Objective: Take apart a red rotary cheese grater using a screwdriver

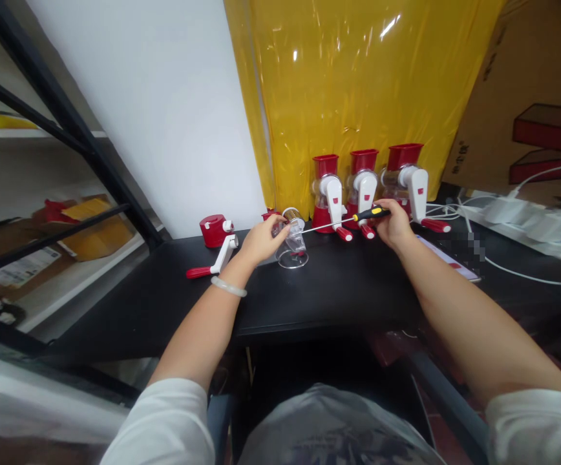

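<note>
My left hand [264, 237] is closed on a clear plastic grater body [295, 241], which lies over a clear round rim at the middle of the black table. In my right hand [395, 223] is a black-and-yellow screwdriver [368, 214], its long shaft pointing left with the tip at the clear body. A ribbed metal drum [291, 214] sits just behind the clear body. Left of my left hand stand a red housing part [214, 231] and a white crank with a red handle [222, 256].
Three red-and-white rotary graters [326, 194] stand at the back of the black table [329, 290]. A phone [448, 258], white cables and a power strip [532, 223] lie at the right. Shelves [62, 284] flank the left side.
</note>
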`<state>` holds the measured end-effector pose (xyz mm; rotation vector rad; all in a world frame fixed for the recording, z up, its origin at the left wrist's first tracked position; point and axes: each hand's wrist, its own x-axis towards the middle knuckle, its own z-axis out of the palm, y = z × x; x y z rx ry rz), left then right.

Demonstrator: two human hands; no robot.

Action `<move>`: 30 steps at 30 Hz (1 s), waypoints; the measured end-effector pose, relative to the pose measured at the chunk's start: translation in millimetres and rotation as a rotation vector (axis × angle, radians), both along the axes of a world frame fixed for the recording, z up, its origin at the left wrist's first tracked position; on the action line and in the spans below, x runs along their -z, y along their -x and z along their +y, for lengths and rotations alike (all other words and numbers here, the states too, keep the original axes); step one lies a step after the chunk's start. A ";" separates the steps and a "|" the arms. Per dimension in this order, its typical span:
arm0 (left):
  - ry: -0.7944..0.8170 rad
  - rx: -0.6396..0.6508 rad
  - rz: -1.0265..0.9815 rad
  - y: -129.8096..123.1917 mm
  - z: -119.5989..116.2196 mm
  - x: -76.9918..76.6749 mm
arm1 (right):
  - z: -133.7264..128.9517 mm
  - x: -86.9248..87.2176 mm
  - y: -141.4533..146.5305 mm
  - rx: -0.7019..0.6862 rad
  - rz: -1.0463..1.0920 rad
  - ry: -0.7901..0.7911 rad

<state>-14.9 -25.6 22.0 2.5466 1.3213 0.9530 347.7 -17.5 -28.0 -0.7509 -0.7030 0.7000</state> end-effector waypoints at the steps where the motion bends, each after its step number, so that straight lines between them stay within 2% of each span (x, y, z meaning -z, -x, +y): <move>1: 0.000 0.002 -0.001 0.0 0.1 0.1 | -0.2 0.3 -0.4 0.003 -0.007 0.015; 7: 0.002 -0.005 0.014 -0.5 -0.9 -1.2 | -1.2 2.1 -3.4 0.130 -0.125 0.113; 14: 0.010 -0.005 0.016 -0.8 -2.0 -1.7 | -1.9 -2.4 3.4 0.019 0.042 -0.008; 22: 0.013 -0.002 0.005 -0.9 -1.2 -1.4 | -2.5 1.0 0.3 0.103 -0.098 0.085; 30: 0.003 0.005 -0.002 0.4 0.4 0.7 | -2.1 -3.1 7.3 0.032 0.055 0.011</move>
